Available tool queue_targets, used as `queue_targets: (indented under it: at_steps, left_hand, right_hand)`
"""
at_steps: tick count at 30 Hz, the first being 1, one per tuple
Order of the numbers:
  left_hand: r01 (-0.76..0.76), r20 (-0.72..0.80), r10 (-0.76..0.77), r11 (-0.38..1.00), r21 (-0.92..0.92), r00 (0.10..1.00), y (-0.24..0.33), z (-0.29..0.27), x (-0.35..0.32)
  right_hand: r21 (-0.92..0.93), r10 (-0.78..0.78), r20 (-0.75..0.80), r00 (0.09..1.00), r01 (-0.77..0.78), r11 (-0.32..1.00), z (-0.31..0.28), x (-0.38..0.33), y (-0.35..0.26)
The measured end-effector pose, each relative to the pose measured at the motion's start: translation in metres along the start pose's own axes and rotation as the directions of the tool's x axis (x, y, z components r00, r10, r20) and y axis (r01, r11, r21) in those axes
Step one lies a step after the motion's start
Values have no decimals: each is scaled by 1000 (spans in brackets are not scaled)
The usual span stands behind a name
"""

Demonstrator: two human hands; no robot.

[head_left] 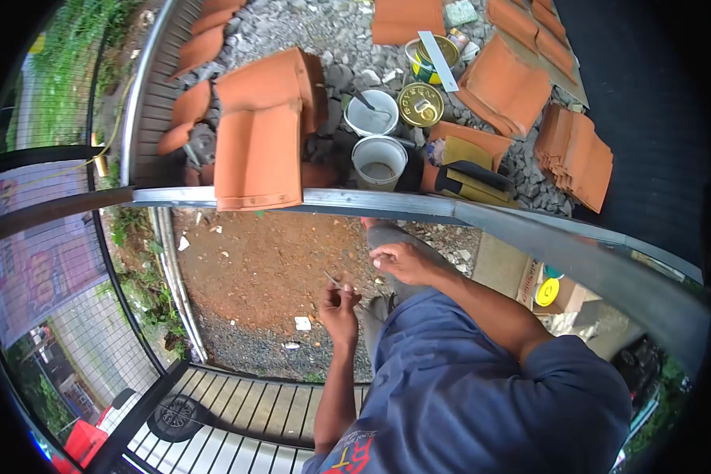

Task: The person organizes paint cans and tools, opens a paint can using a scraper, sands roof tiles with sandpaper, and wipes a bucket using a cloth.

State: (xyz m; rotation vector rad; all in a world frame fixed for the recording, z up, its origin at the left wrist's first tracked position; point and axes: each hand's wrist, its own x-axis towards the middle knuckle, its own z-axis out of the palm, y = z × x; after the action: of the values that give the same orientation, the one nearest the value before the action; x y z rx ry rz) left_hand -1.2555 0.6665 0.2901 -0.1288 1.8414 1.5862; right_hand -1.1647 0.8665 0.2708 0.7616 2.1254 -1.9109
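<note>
My left hand (pixel 340 313) is closed, pinching a short, thin, greyish piece (pixel 332 279) between the fingertips; it is too small to name. To its upper right, my right hand (pixel 401 262) hangs over my leg with its fingers curled in, and whatever they may hold is hidden. Both hands are in front of the metal edge (pixel 371 197), apart from the things beyond it. Nearest beyond that edge stand two white pails, one (pixel 380 163) close to the rim and another (pixel 371 113) behind it with a handled tool (pixel 363 100) in it.
An orange roof tile (pixel 258 154) overhangs the metal edge. More tiles (pixel 504 85) lie on grey rubble (pixel 292 31) at the right. A gold lid (pixel 421 105), a yellow-green can (pixel 425 73) and sandpaper-like sheets (pixel 474 180) lie there too. Brown ground (pixel 253 261) shows far below.
</note>
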Motion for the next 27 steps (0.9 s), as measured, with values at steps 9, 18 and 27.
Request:
queue_targets:
  at_steps: [9,18,27]
  left_hand:
    - [282,183,-287,958,51,940,20,70,130]
    - [-254,440,-236,550,795,866,19,163,295]
    - [-248,304,-195,267,931,933,-86,243,406]
  right_hand:
    - [-17,185,-663,726,-262,965,-102,139,143]
    - [644,786,-503,359,-451,618,-160,200,299]
    - [-121,254,-920,298,-832,541,-205,222,359]
